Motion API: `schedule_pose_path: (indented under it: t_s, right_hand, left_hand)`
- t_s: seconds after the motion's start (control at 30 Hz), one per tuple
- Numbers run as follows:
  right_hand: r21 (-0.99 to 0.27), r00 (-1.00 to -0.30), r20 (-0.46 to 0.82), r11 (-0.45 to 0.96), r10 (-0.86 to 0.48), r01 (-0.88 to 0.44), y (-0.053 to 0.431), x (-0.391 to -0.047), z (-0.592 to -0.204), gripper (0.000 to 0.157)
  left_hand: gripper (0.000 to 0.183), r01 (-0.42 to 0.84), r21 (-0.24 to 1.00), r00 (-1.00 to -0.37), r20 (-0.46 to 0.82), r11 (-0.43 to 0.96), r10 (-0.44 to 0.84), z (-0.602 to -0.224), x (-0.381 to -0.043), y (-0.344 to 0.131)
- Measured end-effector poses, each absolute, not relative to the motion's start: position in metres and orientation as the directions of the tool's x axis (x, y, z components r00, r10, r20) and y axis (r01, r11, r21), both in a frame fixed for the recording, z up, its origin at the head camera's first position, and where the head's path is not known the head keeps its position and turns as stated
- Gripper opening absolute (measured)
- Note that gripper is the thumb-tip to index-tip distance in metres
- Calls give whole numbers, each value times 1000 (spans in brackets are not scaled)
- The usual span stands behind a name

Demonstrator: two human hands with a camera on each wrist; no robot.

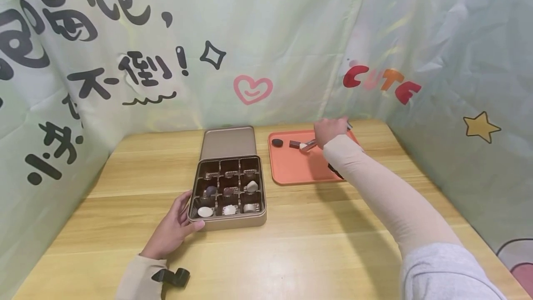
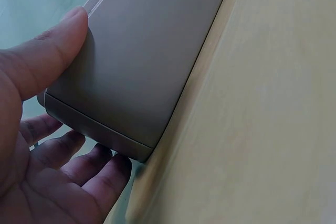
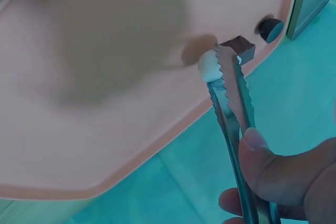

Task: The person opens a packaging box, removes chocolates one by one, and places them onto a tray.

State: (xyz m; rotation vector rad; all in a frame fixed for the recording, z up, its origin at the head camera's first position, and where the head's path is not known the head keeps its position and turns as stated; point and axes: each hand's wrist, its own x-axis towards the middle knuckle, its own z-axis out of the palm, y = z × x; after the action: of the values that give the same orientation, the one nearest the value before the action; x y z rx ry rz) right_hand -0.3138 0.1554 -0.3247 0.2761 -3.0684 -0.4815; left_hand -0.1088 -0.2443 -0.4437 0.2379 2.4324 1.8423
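A brown tin box [image 1: 233, 224] stands with its lid [image 1: 229, 143] laid back behind it. My left hand [image 1: 174, 227] grips the front left corner, thumb on the front wall and fingers along the side. Small chocolate-like pieces sit in the box's front and middle rows, among them a white oval [image 1: 205, 212] and a dark round one [image 1: 210, 191]. Over the orange tray [image 1: 293, 168], my right hand [image 1: 331, 132] holds metal tongs [image 3: 231, 98] with serrated edges. A whitish piece [image 3: 208, 67] is between the tong tips, beside a dark brown block [image 3: 245, 52].
A dark oval piece [image 1: 277, 142] lies in the tray's back left corner. The tray is just right of the tin on the wooden table [image 1: 291, 253]. Printed cloth [image 1: 291, 36] walls rise behind the table and along both sides.
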Motion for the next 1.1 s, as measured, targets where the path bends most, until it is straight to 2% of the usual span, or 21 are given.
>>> schedule_pose_path:
  t_s: [0.7, 1.1]
  right_hand:
    - [250, -991, -8, 960, -132, -130, 183, -323, -327, 17]
    - [261, -992, 16, 959, -122, -114, 192, -326, -333, 14]
  left_hand:
    - [94, 70, 962, -984, 23, 265, 175, -443, -109, -244]
    - [93, 71, 960, -985, 25, 270, 171, -442, -108, -244]
